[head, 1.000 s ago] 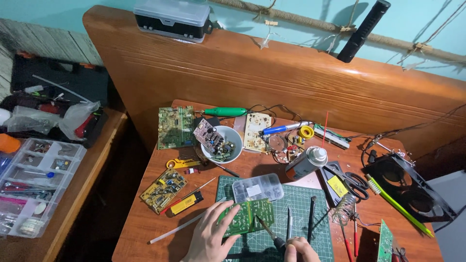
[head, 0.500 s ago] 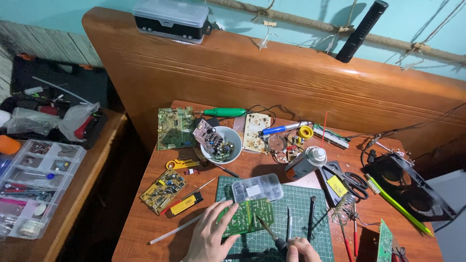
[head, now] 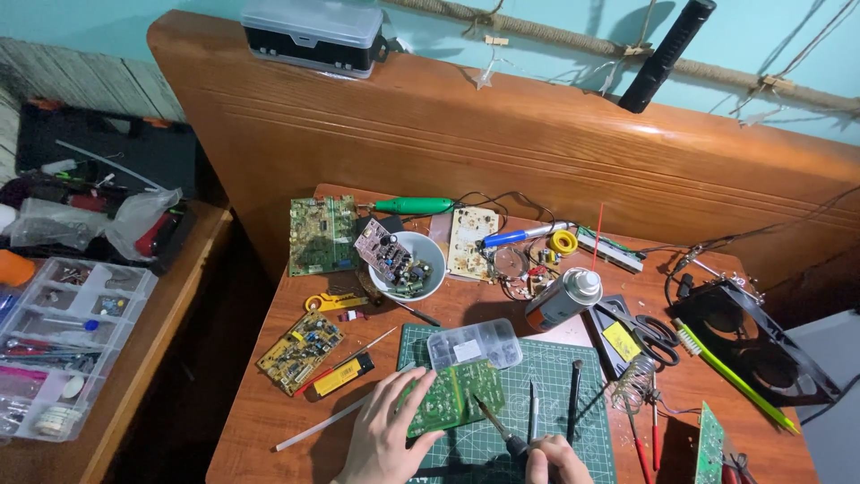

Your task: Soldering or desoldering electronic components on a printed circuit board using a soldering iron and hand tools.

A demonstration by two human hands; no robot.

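Near the bench's front edge, our left hand (head: 387, 435) pinned the board (head: 452, 397) with spread fingers; our right hand (head: 554, 462) gripped the iron (head: 498, 428), tip on the board, mid-soldering.

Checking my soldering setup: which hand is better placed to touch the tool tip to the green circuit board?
Right hand: it holds the soldering iron, tip over the green circuit board; left hand steadies the board's edge.
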